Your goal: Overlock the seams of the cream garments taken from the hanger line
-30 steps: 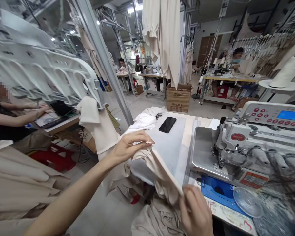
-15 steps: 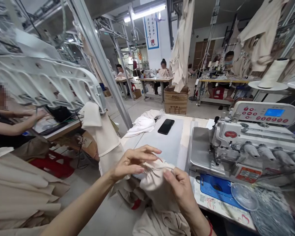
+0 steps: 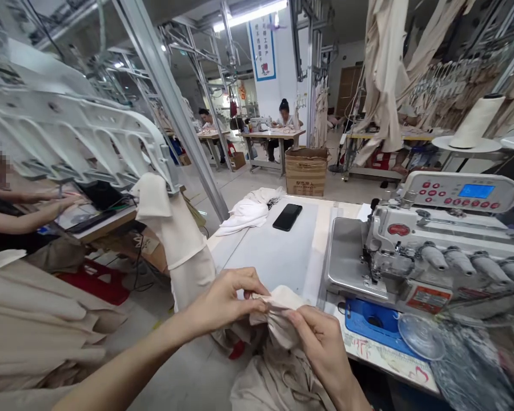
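A gathered piece of beige fabric [image 3: 288,331] is held up between my two hands in front of the table edge. My left hand [image 3: 235,294] pinches its upper left edge between thumb and fingers. On the right side, my right hand [image 3: 319,334] grips the same cloth with the thumb on top. The lower part of the cloth hangs down to a crumpled beige heap [image 3: 278,382] below. To the right stands a white overlock sewing machine [image 3: 437,240] with a metal plate [image 3: 346,251].
A black phone [image 3: 287,217] and a bundle of white cloth [image 3: 251,211] lie on the table [image 3: 274,257]. Beige pieces hang from a white hanger rail [image 3: 77,137] at left. A cardboard box [image 3: 306,171] stands beyond. A co-worker [image 3: 17,211] sits at far left.
My left hand has closed from spread fingers onto the fabric's edge. My right hand keeps its grip, slightly lower. Beige pieces hanging in the background have shifted right.
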Demonstrator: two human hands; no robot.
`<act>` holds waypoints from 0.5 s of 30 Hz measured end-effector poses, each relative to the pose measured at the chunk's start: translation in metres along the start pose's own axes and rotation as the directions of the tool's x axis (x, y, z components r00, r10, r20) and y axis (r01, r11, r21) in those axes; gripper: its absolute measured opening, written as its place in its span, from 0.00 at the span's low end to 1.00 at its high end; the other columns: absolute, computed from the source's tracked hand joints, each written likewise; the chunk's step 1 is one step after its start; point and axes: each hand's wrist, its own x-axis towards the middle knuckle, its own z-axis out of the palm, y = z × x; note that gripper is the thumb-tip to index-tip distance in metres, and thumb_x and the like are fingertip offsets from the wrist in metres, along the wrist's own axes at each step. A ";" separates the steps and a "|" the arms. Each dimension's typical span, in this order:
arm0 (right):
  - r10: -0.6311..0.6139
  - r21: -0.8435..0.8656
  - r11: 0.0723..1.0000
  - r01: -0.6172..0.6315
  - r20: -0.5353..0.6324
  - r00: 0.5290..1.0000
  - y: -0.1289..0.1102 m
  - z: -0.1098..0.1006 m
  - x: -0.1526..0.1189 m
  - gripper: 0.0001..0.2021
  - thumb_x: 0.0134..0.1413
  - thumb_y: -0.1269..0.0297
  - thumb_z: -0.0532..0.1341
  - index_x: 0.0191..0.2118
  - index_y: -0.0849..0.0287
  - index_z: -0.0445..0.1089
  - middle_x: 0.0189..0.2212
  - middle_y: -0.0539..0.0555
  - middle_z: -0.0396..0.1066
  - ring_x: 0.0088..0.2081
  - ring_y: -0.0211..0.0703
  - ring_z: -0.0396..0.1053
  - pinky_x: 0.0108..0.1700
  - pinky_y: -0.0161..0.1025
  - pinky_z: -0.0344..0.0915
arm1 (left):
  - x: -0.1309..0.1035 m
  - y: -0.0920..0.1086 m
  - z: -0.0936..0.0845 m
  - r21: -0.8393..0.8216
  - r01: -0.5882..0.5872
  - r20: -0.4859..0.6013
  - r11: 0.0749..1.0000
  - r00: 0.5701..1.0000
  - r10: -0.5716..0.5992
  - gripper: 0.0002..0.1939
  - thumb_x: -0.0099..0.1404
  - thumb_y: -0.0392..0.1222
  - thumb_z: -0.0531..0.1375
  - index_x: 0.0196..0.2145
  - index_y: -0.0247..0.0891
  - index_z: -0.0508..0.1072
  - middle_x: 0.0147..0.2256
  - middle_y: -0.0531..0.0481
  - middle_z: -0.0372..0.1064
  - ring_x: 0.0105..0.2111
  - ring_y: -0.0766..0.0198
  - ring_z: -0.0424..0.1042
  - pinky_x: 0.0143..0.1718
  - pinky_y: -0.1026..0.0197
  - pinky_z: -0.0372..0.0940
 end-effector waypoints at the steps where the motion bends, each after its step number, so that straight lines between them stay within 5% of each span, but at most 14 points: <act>1: 0.012 0.003 1.000 -0.012 0.046 0.999 0.000 0.001 -0.001 0.23 0.68 0.56 0.56 0.21 0.57 0.59 0.19 0.45 0.57 0.23 0.35 0.56 0.25 0.34 0.52 | -0.005 0.003 -0.004 0.095 -0.075 -0.040 0.993 0.996 0.079 0.07 0.63 0.45 0.68 0.35 0.42 0.85 0.27 0.49 0.71 0.28 0.66 0.70 0.30 0.66 0.63; 5: 0.039 0.044 0.998 -0.046 0.153 0.988 0.006 0.015 -0.011 0.19 0.69 0.58 0.55 0.27 0.59 0.71 0.21 0.47 0.64 0.24 0.37 0.61 0.26 0.33 0.59 | -0.017 0.016 -0.014 0.459 -0.338 -0.107 0.822 0.897 0.428 0.11 0.71 0.37 0.60 0.43 0.45 0.83 0.30 0.51 0.68 0.28 0.69 0.69 0.30 0.68 0.63; 7: 0.035 0.054 0.998 -0.044 0.151 0.988 0.010 0.022 -0.015 0.16 0.69 0.60 0.55 0.34 0.59 0.76 0.24 0.49 0.70 0.26 0.38 0.67 0.30 0.32 0.64 | -0.018 0.022 -0.015 0.581 -0.377 -0.066 0.721 0.862 0.503 0.12 0.73 0.36 0.57 0.42 0.43 0.82 0.30 0.51 0.67 0.30 0.68 0.69 0.32 0.67 0.64; 11: -0.122 -0.022 0.992 0.122 0.013 0.992 0.008 0.026 -0.015 0.12 0.67 0.66 0.58 0.34 0.58 0.78 0.32 0.54 0.74 0.33 0.41 0.74 0.37 0.33 0.71 | -0.016 0.024 -0.012 0.657 -0.340 0.006 0.673 0.895 0.447 0.14 0.76 0.40 0.52 0.34 0.37 0.73 0.35 0.47 0.72 0.35 0.63 0.71 0.39 0.61 0.67; 15: -0.290 -0.015 0.957 0.290 -0.050 0.956 -0.002 0.021 -0.007 0.12 0.64 0.70 0.60 0.30 0.59 0.78 0.44 0.63 0.76 0.41 0.44 0.77 0.43 0.36 0.75 | -0.013 0.018 -0.019 0.513 -0.276 0.036 0.813 0.953 0.300 0.15 0.75 0.45 0.53 0.34 0.37 0.72 0.30 0.50 0.72 0.29 0.65 0.69 0.34 0.63 0.67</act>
